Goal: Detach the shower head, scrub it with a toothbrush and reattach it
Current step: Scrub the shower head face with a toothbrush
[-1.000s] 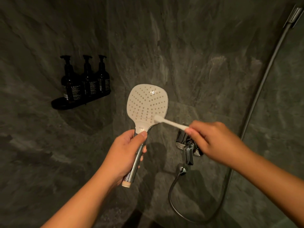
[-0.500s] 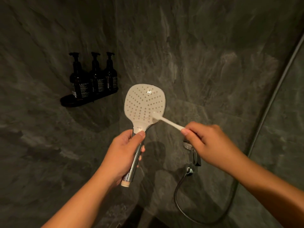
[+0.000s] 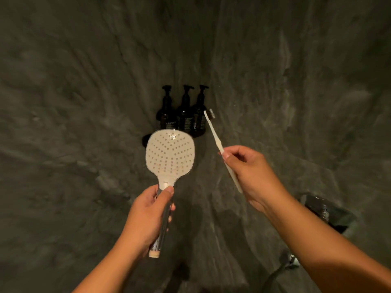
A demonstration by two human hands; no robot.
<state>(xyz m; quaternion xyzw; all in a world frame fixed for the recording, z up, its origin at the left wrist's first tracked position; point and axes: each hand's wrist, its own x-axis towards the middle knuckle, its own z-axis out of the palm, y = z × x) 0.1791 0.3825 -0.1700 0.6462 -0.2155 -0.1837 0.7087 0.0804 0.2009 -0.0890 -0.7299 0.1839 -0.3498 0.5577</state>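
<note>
A: From the head camera, we see the shower head (image 3: 170, 154) detached and held up before a dark stone wall (image 3: 84, 102). Its face is pale, squarish with rounded corners, dotted with rows of nozzle holes, and rimmed in chrome; a small bright glint sits near its top edge. A short pale neck narrows into a chrome handle with a cream-coloured end.

B: We note the left hand (image 3: 146, 216) wrapped around that handle, thumb pressed just under the neck, fingers curled closed behind the chrome. The spray face stands above the fingers and turns toward us; the cream end pokes out below the palm. The long axis runs close to upright, leaning slightly, head up and open end down.

A: The right hand (image 3: 247, 172) pinches a white toothbrush (image 3: 215, 138) between thumb and fingertips, fingers drawn in tight around its handle. The bristles point up and away from the fingers, to the right of the spray face and clear of it. The handle's tail slants down past the palm.

B: Beyond the fingertips we see three dark pump bottles (image 3: 184, 115) on a black shelf (image 3: 146, 139), partly hidden by the shower head. Below the right forearm, a chrome hose end (image 3: 293, 261) shows, blurred.
</note>
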